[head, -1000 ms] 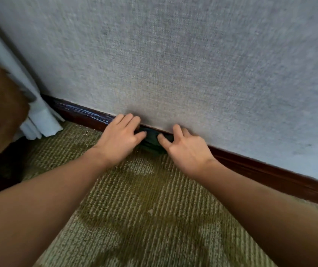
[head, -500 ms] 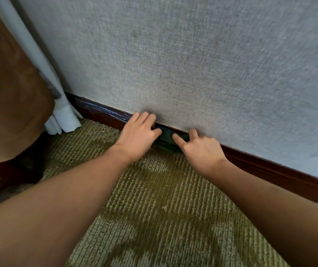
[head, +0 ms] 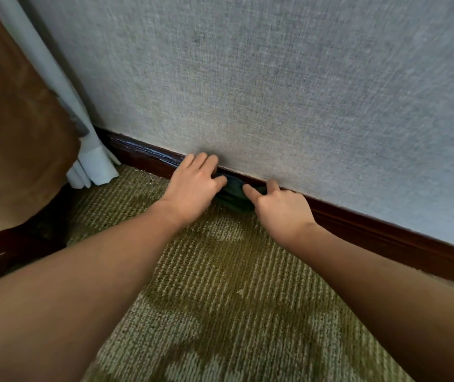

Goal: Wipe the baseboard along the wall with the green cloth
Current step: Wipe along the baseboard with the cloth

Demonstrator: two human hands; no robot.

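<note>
Green cloth (head: 234,193) sits mid-wipe on the baseboard (head: 385,238); left hand (head: 195,188) presses it flat-fingered, right hand (head: 280,209) pinches it; the next move probably needs steady sliding along.

Here's the wall (head: 275,92) filling twelve o'clock, the baseboard (head: 371,232) running along its foot from ten o'clock down to four, and the carpet (head: 220,285) spreading before it toward six. Dead centre, the cloth (head: 232,193) sits against the baseboard just above the carpet, the left hand (head: 195,186) touching it at its nine o'clock and the right hand (head: 280,208) at its three. Out at nine o'clock a curtain (head: 93,166) hangs to the carpet at the baseboard's end, with a piece of furniture (head: 13,133) just in front of it.
</note>
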